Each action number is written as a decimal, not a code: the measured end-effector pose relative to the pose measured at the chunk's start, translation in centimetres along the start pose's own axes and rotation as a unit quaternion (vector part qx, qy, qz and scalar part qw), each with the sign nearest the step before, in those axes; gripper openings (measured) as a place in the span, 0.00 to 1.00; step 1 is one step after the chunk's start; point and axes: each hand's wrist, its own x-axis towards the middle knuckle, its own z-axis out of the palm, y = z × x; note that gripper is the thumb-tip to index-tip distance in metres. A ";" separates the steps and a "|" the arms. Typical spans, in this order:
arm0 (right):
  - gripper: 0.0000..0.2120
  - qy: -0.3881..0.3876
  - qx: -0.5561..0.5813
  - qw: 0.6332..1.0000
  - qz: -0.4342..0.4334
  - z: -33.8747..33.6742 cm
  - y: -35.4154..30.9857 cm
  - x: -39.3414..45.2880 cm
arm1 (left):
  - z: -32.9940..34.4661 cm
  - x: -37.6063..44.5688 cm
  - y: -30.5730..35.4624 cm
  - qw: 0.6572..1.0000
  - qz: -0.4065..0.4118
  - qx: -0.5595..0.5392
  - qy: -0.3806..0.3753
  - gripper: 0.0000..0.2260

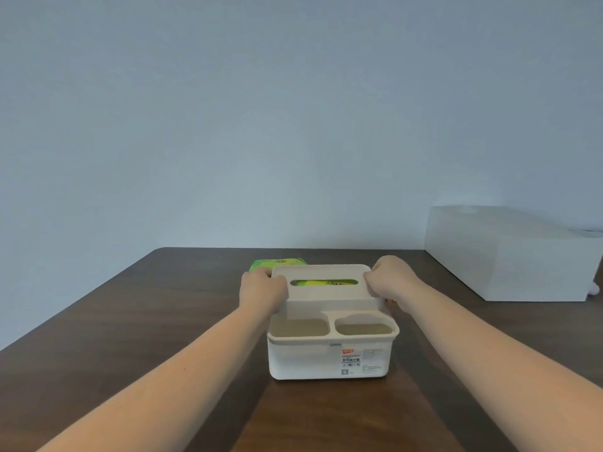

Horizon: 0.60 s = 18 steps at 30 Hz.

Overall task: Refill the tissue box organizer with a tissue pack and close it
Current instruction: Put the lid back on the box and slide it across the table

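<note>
A cream-white tissue box organizer (329,357) stands mid-table, with two front compartments that hold nothing. Its lid (326,272) with an oval slot is raised and tilted above the rear section. My left hand (262,288) grips the lid's left edge and my right hand (391,280) grips its right edge. A green tissue pack (277,264) lies behind the organizer; its green wrapper shows past the lid's left corner and through the slot. Whether it sits inside the organizer or behind it is unclear.
The organizer rests on a dark wooden table (130,337). A large white box (512,252) stands at the table's back right. A plain pale wall rises behind the table.
</note>
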 end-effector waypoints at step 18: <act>0.10 -0.071 0.007 0.997 0.005 0.5 0.1 1.0 | 0.4 1.5 -0.4 0.997 -0.024 -0.008 -0.076 0.19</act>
